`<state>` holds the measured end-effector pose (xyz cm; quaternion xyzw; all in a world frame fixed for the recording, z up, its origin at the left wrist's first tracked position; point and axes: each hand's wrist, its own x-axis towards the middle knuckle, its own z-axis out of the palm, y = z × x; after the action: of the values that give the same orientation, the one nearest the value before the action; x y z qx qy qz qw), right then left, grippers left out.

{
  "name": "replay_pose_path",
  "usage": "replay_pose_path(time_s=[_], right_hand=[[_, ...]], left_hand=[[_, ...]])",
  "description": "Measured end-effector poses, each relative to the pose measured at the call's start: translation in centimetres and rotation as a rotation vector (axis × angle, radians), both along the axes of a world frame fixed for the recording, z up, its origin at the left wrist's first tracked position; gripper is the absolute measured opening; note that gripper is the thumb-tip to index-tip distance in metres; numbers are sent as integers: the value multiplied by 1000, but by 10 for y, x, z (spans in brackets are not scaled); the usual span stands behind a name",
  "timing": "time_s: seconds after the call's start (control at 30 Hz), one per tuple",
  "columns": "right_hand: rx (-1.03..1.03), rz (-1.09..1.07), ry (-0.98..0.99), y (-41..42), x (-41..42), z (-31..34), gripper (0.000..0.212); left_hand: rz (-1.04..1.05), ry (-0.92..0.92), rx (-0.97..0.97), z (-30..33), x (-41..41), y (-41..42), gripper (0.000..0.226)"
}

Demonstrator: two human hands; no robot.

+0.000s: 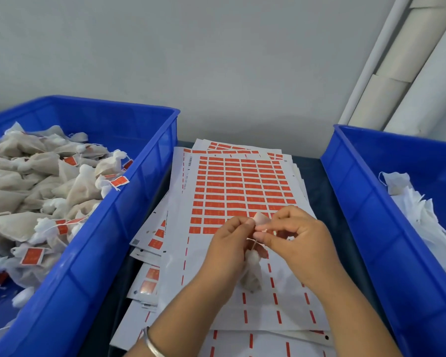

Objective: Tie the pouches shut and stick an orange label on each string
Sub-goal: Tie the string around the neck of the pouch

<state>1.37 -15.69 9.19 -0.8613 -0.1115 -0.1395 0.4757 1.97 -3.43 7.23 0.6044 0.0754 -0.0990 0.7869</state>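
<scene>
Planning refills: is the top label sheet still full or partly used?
Partly used: the top label sheet keeps orange labels on its far part; its near rows are peeled bare.

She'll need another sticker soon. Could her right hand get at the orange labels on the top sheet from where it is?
Probably yes: the right hand hovers directly over the top sheet, nothing between, though its fingers now pinch the string.

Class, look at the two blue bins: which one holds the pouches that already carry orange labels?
The blue bin on the left: its tied pouches show orange labels on their strings. The blue bin on the right holds only plain white material, with no orange visible.
</scene>
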Motion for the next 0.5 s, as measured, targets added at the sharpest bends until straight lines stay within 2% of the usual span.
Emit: replay_pose_path(time_s=[0.1, 0.33, 0.5], right_hand=[[112, -10, 59, -2, 2, -4, 4], [252, -57, 45, 2, 3, -13, 9], [339, -41, 109, -2, 5, -22, 13]], left_hand=[[0, -3, -2, -2, -1, 1, 28], [33, 44, -36, -3, 1, 2, 29], [43, 50, -57, -5, 0, 4, 32]])
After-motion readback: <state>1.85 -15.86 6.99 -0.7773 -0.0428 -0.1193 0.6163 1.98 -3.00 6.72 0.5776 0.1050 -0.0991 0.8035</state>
